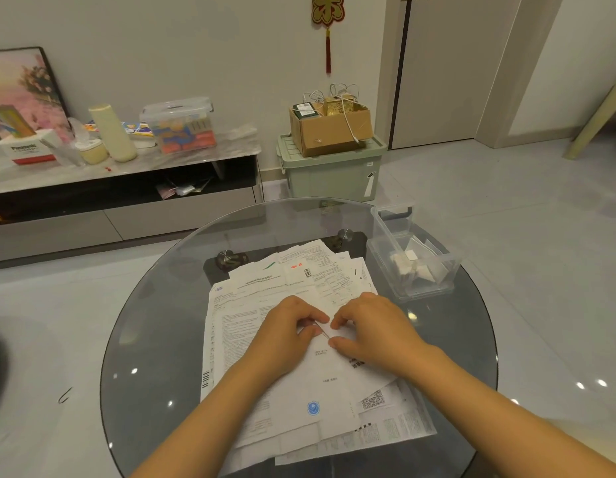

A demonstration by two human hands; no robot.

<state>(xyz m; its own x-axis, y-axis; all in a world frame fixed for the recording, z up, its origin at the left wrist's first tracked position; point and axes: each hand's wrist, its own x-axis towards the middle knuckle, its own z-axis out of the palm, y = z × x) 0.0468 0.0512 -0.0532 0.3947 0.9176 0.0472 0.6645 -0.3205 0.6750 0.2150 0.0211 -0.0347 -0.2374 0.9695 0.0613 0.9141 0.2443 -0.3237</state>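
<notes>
A loose pile of printed white paper sheets (265,305) lies on a round glass table (154,339). The top sheet (320,384) bears a blue round seal and has a raised crease near its upper end. My left hand (282,334) and my right hand (372,329) meet over that crease, each pinching the top sheet between thumb and fingertips. The fingertips of both hands nearly touch each other.
A clear plastic box (396,236) holding small folded white papers stands at the table's right rim. Beyond the table are a low TV cabinet (127,208) with clutter, a green storage bin (330,170) under a cardboard box (330,129), and tiled floor.
</notes>
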